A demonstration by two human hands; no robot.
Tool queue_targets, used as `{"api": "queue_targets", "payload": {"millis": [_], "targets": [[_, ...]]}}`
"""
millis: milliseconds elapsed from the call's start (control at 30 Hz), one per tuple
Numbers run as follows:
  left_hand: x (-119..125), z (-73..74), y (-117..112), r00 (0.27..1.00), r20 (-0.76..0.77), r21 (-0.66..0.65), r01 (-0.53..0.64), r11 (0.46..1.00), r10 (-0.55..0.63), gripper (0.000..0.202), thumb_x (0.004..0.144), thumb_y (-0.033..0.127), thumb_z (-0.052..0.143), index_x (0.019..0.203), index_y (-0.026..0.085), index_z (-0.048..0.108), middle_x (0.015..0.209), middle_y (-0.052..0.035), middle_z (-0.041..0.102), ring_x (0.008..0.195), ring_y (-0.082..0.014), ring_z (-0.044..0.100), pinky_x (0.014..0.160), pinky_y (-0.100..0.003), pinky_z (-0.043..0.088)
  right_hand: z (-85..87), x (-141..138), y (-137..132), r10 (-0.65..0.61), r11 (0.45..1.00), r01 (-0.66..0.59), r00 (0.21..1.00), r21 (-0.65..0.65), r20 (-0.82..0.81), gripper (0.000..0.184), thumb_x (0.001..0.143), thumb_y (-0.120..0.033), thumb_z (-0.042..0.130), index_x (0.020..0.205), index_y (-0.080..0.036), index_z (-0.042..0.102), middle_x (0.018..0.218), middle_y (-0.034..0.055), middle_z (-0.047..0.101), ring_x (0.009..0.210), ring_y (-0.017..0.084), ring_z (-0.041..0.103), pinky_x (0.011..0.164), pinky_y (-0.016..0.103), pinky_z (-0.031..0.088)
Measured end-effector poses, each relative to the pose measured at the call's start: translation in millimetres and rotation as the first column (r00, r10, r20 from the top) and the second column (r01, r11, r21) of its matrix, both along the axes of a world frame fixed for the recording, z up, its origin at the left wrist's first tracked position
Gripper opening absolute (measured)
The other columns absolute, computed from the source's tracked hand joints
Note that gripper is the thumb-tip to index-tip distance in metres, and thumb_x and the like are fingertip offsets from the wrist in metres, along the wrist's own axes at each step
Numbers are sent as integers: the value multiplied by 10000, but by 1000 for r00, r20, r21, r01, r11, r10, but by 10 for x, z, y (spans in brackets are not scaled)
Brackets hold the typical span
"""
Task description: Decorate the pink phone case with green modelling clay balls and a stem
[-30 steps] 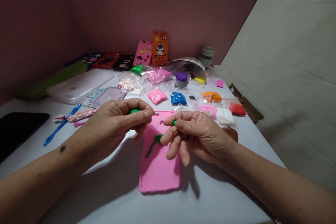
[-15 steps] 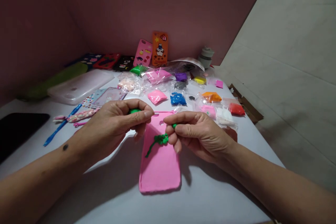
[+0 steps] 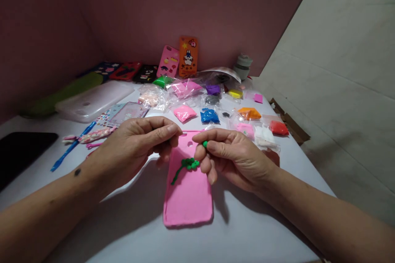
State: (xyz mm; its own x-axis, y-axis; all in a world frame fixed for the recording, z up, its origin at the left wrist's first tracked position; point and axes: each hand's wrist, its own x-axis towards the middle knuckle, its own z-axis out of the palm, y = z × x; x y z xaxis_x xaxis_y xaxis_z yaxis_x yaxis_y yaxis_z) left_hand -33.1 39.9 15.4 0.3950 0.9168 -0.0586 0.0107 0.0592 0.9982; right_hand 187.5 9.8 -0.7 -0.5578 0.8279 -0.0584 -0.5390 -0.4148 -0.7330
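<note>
- The pink phone case (image 3: 188, 201) lies flat on the white worktop (image 3: 247, 238), nearest the person and partly under both hands.
- A green clay sprig (image 3: 184, 166) — a thin stem ending in a cluster of small balls — sits on the upper half of the case, just beside the right hand's lower fingers.
- The right hand (image 3: 237, 158) hovers over the case's top right corner, thumb and forefinger pinched on a tiny green clay ball (image 3: 205, 144), the other fingers curled under.
- The left hand (image 3: 135, 146) hangs over the top left corner with its fingers clenched, thumb pressed to forefinger; what they enclose I cannot tell.
- Left of that hand lie a blue tool (image 3: 70, 148) and, farther out, a black slab (image 3: 21, 152).
- Beyond the hands are bagged clays — pink (image 3: 184, 112), blue (image 3: 209, 116), orange (image 3: 249, 113) and red (image 3: 278, 127).
- A clear plastic box (image 3: 92, 100) sits at the back left.
- Farthest off, an orange decorated case (image 3: 188, 56) leans on the wall.
</note>
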Motion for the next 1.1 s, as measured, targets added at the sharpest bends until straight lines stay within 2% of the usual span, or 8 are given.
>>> {"api": "queue_targets", "payload": {"millis": [167,267,400,633,800,900,1000,1100], "targets": [[5,20,-15,1000,-7,-18,-27,999,27,198,743,376,892,789,195,826,694,-8,707,581,-122,593,531,-202,504,14,5,-1,-35,999,35,998,-13,51,226,812,-309,930,815,-127,797,635,-2,740,475,88,680,394,135,552],[13,45,-35,998,-49,5,-48,999,48,195,744,369,866,807,190,821,673,-4,686,578,-120,567,538,-211,479,23,0,5,-57,998,58,997,-10,56,182,766,-211,951,811,-122,799,692,14,770,542,95,717,467,142,596],[34,85,-52,996,-83,30,-42,999,45,189,784,366,816,750,182,790,668,-4,671,585,-119,552,553,-224,457,14,-5,11,-35,999,36,999,-24,32,246,782,-272,944,925,-117,818,745,41,793,582,125,741,497,183,626],[36,71,-44,993,-112,40,-18,999,23,280,853,413,779,685,192,743,596,29,607,556,-98,515,539,-214,405,31,2,4,-87,996,87,992,7,89,228,737,-191,967,769,-141,746,680,2,750,552,98,702,480,150,582],[40,104,-62,991,-132,45,-18,999,24,298,868,427,750,680,196,732,564,30,603,550,-103,504,540,-218,396,-4,5,20,-39,999,39,999,-12,28,192,805,-221,920,927,-127,806,772,39,798,614,122,748,520,185,620],[41,114,-71,990,-139,51,-17,999,24,313,851,429,753,642,201,706,540,33,585,533,-104,486,525,-223,382,0,7,13,-44,999,44,998,-6,52,190,803,-267,931,857,-129,812,698,10,765,534,91,697,461,156,575],[34,90,-61,987,-156,51,-24,998,32,308,850,423,755,643,201,704,551,33,585,542,-104,482,539,-221,386,16,0,4,-92,996,91,993,17,75,186,733,-193,969,775,-142,795,651,-13,742,534,76,685,489,136,565],[30,59,-46,985,-170,46,-34,998,41,281,852,431,763,696,198,740,595,22,622,564,-110,509,560,-226,404,12,-9,6,-54,999,54,997,-6,51,180,741,-176,958,836,-139,809,730,25,787,608,118,744,542,179,612]]}}
